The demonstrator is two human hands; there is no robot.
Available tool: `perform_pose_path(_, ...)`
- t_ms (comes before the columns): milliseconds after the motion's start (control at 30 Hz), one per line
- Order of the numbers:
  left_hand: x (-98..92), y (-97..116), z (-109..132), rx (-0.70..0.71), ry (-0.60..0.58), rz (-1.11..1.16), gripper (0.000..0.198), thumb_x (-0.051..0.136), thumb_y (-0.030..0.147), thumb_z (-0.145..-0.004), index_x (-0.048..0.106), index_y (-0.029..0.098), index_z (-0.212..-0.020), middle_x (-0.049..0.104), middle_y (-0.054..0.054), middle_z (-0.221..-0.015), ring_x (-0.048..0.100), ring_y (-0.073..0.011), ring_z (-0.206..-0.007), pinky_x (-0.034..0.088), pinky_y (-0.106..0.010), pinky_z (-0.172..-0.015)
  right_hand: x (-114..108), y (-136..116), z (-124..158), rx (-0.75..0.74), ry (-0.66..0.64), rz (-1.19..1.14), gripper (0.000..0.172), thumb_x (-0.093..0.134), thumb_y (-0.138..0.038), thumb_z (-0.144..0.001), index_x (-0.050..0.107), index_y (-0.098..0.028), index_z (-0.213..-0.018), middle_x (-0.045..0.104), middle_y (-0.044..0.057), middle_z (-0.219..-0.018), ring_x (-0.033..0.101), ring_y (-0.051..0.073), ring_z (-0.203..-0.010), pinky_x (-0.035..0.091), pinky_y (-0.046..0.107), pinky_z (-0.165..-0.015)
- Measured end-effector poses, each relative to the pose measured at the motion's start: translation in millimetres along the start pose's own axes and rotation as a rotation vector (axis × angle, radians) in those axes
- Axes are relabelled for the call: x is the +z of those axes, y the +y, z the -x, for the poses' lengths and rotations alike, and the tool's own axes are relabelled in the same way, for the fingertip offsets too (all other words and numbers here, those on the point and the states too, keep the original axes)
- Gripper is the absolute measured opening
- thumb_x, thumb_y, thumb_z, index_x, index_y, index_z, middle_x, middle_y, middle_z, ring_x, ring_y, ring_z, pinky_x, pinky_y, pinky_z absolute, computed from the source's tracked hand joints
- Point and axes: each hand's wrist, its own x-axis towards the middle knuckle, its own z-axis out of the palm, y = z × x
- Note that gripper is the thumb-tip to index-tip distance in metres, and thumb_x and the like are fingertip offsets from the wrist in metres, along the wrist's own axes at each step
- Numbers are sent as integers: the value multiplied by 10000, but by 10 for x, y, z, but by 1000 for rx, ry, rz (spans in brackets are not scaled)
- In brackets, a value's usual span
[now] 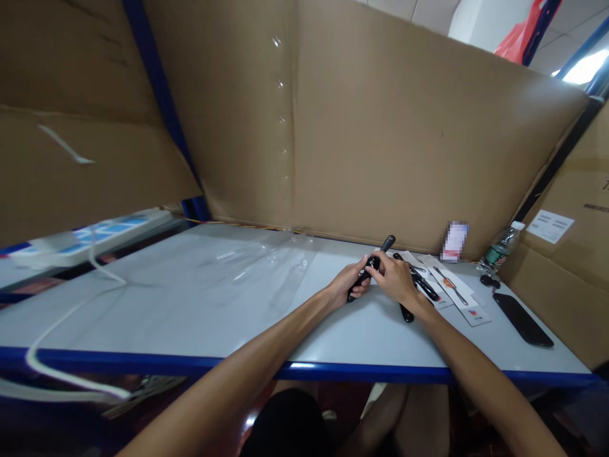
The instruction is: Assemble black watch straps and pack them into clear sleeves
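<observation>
Above the grey-white table, my left hand (349, 282) is wrapped round a long black tool with a rounded handle (388, 243), which is held slantwise. My right hand (392, 276) pinches the same tool near its middle, the fingers close to those of the left. The tool's exact kind is hidden by my fingers. Beside my right hand lie similar black tools (425, 287), partly resting on printed cards (469, 308). One more black handle (406, 313) shows beneath my right wrist.
At the right are a black phone (523, 319), small round black pieces (490, 281) and a water bottle (502, 247). Clear plastic bags (290, 254) lie toward the back. A white cable (71, 311) hangs over the left side. Cardboard walls (371, 127) enclose the table (190, 317).
</observation>
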Motion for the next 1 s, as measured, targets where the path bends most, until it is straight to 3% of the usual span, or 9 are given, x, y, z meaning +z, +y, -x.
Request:
perform_pose_path(233,50,-8,-3,-14,46,-13,537,482,709,-907,441,203,-732,455,38,-524,277,-46,-354,155,-168,-364,37,-119,15,144,22,72,276,663,-394,-929,651,-214,-1137,740,35,-791,673,202,-719,369,260,-640)
perform_pose_path(600,73,2,4,-66,78,-4,435,394,545,-994,430,203,-729,441,33,-524,275,-51,-346,139,-170,-361,16,-140,16,48,-20,109,142,629,-329,-949,675,-220,-1027,747,36,-814,668,195,-727,335,269,-625)
perform_pose_path(800,67,15,8,-74,64,23,421,418,530,-990,448,196,-735,433,40,-526,263,-43,-350,133,-164,-363,41,-121,15,104,-26,44,237,635,-336,-934,655,-223,-1140,732,21,-782,665,196,-714,359,259,-634)
perform_pose_path(1000,23,57,3,-101,29,114,433,422,535,-989,473,181,-745,430,46,-548,246,-33,-356,130,-164,-357,4,-17,1,23,8,-62,319,593,-307,-934,620,-216,-1239,709,4,-774,651,180,-709,397,253,-678)
